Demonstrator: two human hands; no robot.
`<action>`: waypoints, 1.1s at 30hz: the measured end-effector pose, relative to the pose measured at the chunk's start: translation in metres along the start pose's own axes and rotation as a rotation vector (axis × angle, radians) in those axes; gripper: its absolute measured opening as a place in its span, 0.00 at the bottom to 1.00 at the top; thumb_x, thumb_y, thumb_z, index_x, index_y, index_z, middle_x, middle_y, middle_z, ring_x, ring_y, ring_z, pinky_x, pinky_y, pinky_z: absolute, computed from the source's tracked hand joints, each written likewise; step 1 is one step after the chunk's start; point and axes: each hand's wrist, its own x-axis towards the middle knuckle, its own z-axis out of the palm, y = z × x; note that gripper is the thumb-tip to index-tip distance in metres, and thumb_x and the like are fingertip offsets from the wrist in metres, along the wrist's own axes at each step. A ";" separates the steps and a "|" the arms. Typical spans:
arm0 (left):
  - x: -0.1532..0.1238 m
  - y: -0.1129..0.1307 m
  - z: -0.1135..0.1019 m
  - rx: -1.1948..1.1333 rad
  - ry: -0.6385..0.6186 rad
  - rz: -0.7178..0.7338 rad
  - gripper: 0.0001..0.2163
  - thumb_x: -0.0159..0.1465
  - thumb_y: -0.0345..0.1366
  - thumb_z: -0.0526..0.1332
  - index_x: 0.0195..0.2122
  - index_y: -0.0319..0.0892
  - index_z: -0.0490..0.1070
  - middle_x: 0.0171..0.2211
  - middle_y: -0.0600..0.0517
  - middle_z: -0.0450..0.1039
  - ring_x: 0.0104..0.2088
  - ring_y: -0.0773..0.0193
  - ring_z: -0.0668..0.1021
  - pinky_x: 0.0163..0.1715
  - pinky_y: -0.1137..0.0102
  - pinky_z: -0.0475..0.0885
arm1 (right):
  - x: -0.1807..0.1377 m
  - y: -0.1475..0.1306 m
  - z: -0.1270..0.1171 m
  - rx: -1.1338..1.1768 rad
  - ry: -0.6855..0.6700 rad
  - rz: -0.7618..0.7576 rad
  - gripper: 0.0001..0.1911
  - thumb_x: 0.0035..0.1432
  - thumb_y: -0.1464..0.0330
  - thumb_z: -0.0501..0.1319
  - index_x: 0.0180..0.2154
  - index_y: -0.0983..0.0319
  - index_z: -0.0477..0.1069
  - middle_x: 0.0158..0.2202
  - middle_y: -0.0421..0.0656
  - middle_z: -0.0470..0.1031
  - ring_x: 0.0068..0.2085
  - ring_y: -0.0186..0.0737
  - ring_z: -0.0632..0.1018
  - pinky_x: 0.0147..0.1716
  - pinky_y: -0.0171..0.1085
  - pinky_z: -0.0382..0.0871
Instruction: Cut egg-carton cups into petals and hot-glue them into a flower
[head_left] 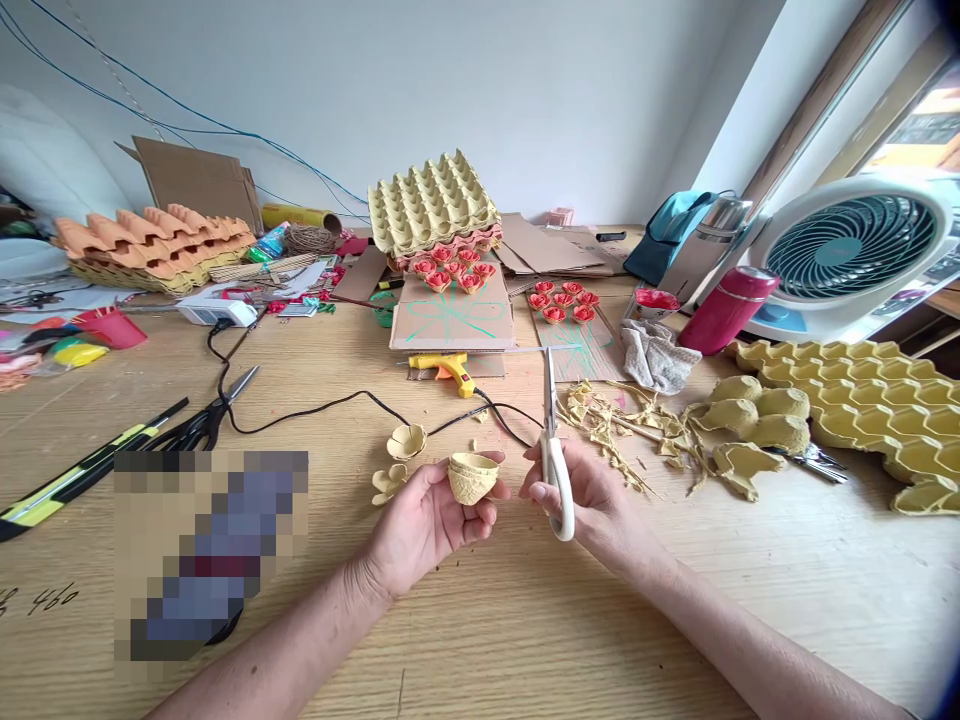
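Note:
My left hand (427,520) is closed round a small yellow egg-carton cup (472,476), held upright just above the wooden table (525,620). My right hand (592,495) grips white-handled scissors (553,450), their blades closed and pointing away from me. Two cut carton flower shapes (405,441) lie on the table just beyond my left hand. Carton scraps (622,420) and cut carton pieces (750,420) lie to the right of the scissors.
A yellow glue gun (448,367) with a black cord lies ahead, in front of cardboard sheets with red carton flowers (454,270). Black scissors (202,420) lie left. Egg trays (431,205), a yellow tray (862,390), a red bottle (727,308) and a fan (847,250) stand around.

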 end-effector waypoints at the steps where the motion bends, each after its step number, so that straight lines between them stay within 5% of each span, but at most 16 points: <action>1: 0.000 0.000 0.000 0.005 0.005 0.004 0.21 0.66 0.43 0.62 0.54 0.34 0.76 0.39 0.41 0.82 0.32 0.62 0.81 0.33 0.71 0.77 | 0.000 0.000 0.000 -0.002 -0.001 -0.004 0.19 0.60 0.55 0.67 0.45 0.59 0.67 0.30 0.38 0.72 0.26 0.32 0.68 0.24 0.33 0.62; 7: 0.001 -0.006 0.001 0.117 0.041 0.025 0.16 0.65 0.42 0.65 0.47 0.34 0.78 0.38 0.41 0.81 0.30 0.63 0.81 0.29 0.73 0.76 | -0.002 0.003 -0.002 -0.083 0.031 -0.144 0.17 0.59 0.61 0.69 0.46 0.57 0.68 0.42 0.43 0.77 0.36 0.37 0.74 0.35 0.37 0.70; 11: 0.001 -0.011 0.001 0.162 0.052 0.014 0.15 0.64 0.43 0.67 0.42 0.34 0.79 0.35 0.45 0.79 0.30 0.63 0.81 0.26 0.73 0.75 | -0.004 0.004 0.000 -0.136 -0.029 -0.192 0.12 0.61 0.61 0.67 0.44 0.55 0.68 0.40 0.41 0.76 0.40 0.41 0.76 0.42 0.41 0.72; 26: 0.000 -0.010 0.002 0.271 0.025 -0.014 0.15 0.63 0.43 0.68 0.40 0.34 0.78 0.33 0.48 0.76 0.29 0.66 0.79 0.27 0.74 0.77 | -0.006 0.004 0.005 -0.394 -0.039 -0.398 0.09 0.61 0.74 0.62 0.41 0.56 0.66 0.35 0.38 0.73 0.37 0.38 0.75 0.38 0.38 0.69; 33: 0.000 -0.007 0.002 0.151 0.029 -0.027 0.14 0.66 0.40 0.65 0.48 0.36 0.77 0.38 0.41 0.81 0.29 0.66 0.79 0.27 0.74 0.77 | 0.000 -0.002 -0.007 -0.434 0.285 -0.434 0.07 0.62 0.73 0.61 0.41 0.57 0.65 0.37 0.40 0.72 0.37 0.39 0.73 0.39 0.40 0.69</action>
